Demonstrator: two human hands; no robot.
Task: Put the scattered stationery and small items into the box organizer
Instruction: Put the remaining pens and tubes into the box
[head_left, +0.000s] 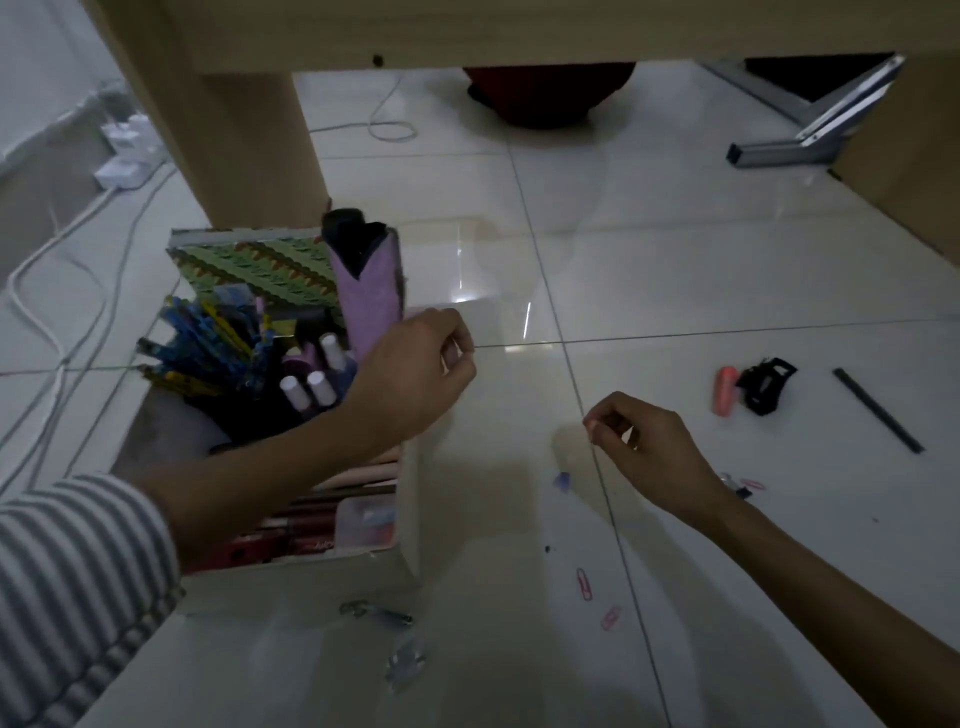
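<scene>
The cardboard box organizer (410, 501) stands on the tiled floor at the left, holding blue pens (208, 343), white-capped tubes (311, 387), a purple pouch (370, 299) and a patterned notebook (260, 265). My left hand (410, 376) hovers over the box's right edge with thumb and fingertips pinched together; I see nothing between them. My right hand (647, 447) hangs above the floor, fingers curled, also pinched, with nothing visible in it. On the floor lie pink paper clips (586, 583), a small blue piece (561, 479), silver clips (376, 612), an orange-pink marker (725, 389), a black claw clip (763, 385) and a black stick (878, 409).
A wooden table leg (249, 130) rises behind the box. White cables (52, 291) and a power strip (124, 161) lie at the far left. A metal frame (810, 130) stands at the back right. More small clips (745, 483) lie by my right wrist.
</scene>
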